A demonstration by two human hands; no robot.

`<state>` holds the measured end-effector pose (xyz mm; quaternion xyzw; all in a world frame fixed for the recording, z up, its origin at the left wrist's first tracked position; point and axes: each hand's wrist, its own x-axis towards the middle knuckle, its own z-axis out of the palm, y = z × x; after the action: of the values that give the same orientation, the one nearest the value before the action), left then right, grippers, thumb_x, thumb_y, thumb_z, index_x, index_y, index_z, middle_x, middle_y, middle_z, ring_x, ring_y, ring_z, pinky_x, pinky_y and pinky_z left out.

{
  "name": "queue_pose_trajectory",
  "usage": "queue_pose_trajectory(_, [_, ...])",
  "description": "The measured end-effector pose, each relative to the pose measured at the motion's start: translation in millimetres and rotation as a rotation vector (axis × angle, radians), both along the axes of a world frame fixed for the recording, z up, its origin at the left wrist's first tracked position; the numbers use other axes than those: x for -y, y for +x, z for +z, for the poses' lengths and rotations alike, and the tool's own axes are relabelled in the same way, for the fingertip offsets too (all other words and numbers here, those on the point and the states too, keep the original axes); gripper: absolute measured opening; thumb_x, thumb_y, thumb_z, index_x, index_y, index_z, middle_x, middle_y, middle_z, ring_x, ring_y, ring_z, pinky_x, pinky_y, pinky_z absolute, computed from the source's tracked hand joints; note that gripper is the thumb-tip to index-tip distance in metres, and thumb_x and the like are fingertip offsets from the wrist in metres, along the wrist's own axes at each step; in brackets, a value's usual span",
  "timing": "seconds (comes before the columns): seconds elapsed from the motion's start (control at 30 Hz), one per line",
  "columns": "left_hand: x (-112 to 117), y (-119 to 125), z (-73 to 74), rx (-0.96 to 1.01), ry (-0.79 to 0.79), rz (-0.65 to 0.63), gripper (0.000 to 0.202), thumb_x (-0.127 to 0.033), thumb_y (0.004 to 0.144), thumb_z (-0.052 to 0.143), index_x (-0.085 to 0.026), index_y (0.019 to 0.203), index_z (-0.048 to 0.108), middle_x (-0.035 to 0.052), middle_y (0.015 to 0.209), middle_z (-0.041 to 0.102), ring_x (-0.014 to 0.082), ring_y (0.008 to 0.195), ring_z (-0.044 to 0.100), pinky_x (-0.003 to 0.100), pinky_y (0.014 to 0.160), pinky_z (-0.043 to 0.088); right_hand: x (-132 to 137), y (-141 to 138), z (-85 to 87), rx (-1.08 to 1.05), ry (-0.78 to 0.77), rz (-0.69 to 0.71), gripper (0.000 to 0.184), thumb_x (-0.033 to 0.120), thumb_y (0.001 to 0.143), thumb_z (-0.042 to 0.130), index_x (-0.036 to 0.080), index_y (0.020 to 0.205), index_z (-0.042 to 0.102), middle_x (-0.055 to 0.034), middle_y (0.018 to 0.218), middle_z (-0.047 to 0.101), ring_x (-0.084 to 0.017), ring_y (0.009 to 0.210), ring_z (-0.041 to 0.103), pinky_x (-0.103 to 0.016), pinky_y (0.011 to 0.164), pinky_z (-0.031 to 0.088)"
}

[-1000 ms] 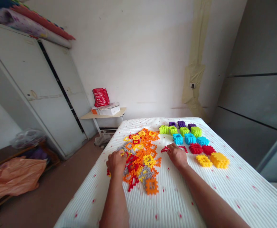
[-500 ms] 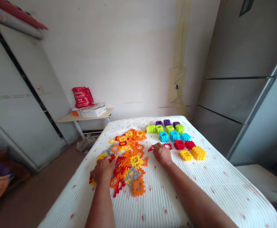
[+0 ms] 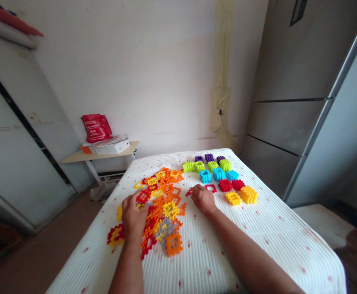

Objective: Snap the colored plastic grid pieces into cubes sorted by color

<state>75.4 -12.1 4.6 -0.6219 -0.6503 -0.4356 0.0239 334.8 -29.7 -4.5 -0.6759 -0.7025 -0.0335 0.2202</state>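
Note:
My left hand [image 3: 134,215] is over the left side of a loose pile of flat, notched plastic building tiles. Its fingers and thumb curl around a red square tile [image 3: 143,197]. Orange tiles [image 3: 167,191], yellow ones [image 3: 170,209] and a few grey ones [image 3: 166,228] overlap in the pile. To the right of it, my right hand [image 3: 203,199] is closed, fingers down at the sheet, on a red tile [image 3: 189,192] that is mostly hidden by the hand. Another red tile frame [image 3: 210,188] lies flat just beyond my right hand.
Assembled blocks stand in rows by colour at the right: purple [image 3: 209,157], green [image 3: 213,166], blue [image 3: 218,174], red [image 3: 225,185] and yellow [image 3: 249,194]. All rest on a white ribbed cover [image 3: 215,253]. A side table [image 3: 105,153] stands back left, a fridge [image 3: 282,106] right.
My left hand has moved slightly forward in the pile, uncovering red and yellow tiles near its wrist; a red tile now shows at its fingertips. My right hand stays about in place. The view has turned slightly right.

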Motion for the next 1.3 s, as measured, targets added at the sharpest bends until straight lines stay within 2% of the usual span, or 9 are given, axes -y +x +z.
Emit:
queue_pose_trajectory(0.1, [0.7,15.4,-6.7,0.116,0.143,-0.237,0.047,-0.025,0.069,0.059,-0.021,0.116,0.052,0.0076,0.112,0.056,0.0216,0.102,0.057,0.035,0.092,0.045,2.8,-1.0,0.9,-0.123,0.062,0.119,0.019,0.020,0.085,0.047,0.021,0.095,0.063,-0.0049,0.097,0.063,-0.015,0.084,0.061,-0.023,0.069,0.044])
queue_pose_trajectory(0.27, [7.9,41.0,-14.2,0.157,0.145,-0.508,0.057,-0.016,0.071,0.057,-0.023,0.125,0.042,0.0083,0.118,0.055,0.0196,0.104,0.058,0.036,0.092,0.047,7.4,-8.4,0.6,-0.398,0.173,0.355,0.022,0.022,0.081,0.052,0.020,0.100,0.062,-0.0049,0.094,0.065,-0.012,0.071,0.060,-0.024,0.068,0.047])
queue_pose_trajectory(0.37, [12.9,49.3,-13.9,0.141,0.133,-0.588,0.058,-0.014,0.071,0.056,-0.023,0.127,0.039,0.0091,0.119,0.054,0.0198,0.106,0.058,0.037,0.092,0.047,9.0,-12.9,0.3,-0.462,0.224,0.491,0.028,0.024,0.079,0.056,0.019,0.107,0.060,-0.0071,0.103,0.064,-0.015,0.083,0.061,-0.026,0.071,0.049])
queue_pose_trajectory(0.5, [16.7,54.2,-12.4,0.075,0.155,-0.645,0.059,-0.012,0.072,0.055,-0.023,0.128,0.038,0.0094,0.119,0.054,0.0207,0.107,0.057,0.039,0.093,0.047,9.6,-14.4,0.8,-0.400,0.286,0.623,0.039,0.025,0.077,0.060,0.019,0.116,0.055,-0.0103,0.117,0.059,-0.021,0.108,0.054,-0.036,0.089,0.045])
queue_pose_trajectory(0.63, [16.2,56.6,-14.1,0.020,0.167,-0.668,0.062,-0.009,0.072,0.053,-0.024,0.130,0.036,0.0092,0.120,0.053,0.0200,0.107,0.057,0.039,0.093,0.047,8.7,-11.8,0.5,-0.344,0.303,0.667,0.037,0.020,0.077,0.060,0.020,0.114,0.056,-0.0098,0.112,0.062,-0.021,0.104,0.056,-0.038,0.089,0.045])
queue_pose_trajectory(0.83, [14.3,57.0,-19.8,-0.007,0.149,-0.690,0.064,-0.011,0.072,0.053,-0.025,0.131,0.034,0.0088,0.122,0.051,0.0203,0.110,0.055,0.038,0.093,0.047,9.9,-6.9,3.0,-0.255,0.304,0.687,0.027,0.021,0.082,0.056,0.019,0.109,0.057,-0.0098,0.106,0.065,-0.019,0.097,0.058,-0.034,0.086,0.046])
queue_pose_trajectory(1.03, [14.9,56.4,-19.4,-0.030,0.161,-0.686,0.062,-0.015,0.073,0.056,-0.024,0.130,0.035,0.0084,0.121,0.052,0.0210,0.110,0.055,0.039,0.094,0.047,14.8,3.0,16.9,-0.154,0.310,0.641,0.021,0.020,0.082,0.055,0.021,0.102,0.061,-0.0064,0.100,0.067,-0.018,0.089,0.059,-0.032,0.084,0.046])
queue_pose_trajectory(1.13, [15.2,54.1,-14.7,-0.031,0.197,-0.645,0.060,-0.019,0.073,0.058,-0.023,0.129,0.038,0.0086,0.118,0.054,0.0223,0.109,0.055,0.040,0.094,0.046,17.9,31.1,29.5,-0.190,0.315,0.494,0.019,0.020,0.081,0.057,0.021,0.098,0.064,-0.0046,0.099,0.068,-0.017,0.089,0.058,-0.030,0.081,0.046])
queue_pose_trajectory(1.3, [16.1,53.1,-8.1,0.001,0.199,-0.626,0.057,-0.019,0.073,0.057,-0.023,0.127,0.039,0.0082,0.112,0.057,0.0202,0.098,0.060,0.038,0.089,0.049,23.9,108.8,48.7,-0.122,0.202,0.183,0.020,0.019,0.077,0.057,0.024,0.094,0.068,-0.0023,0.093,0.068,-0.018,0.089,0.059,-0.028,0.080,0.046])
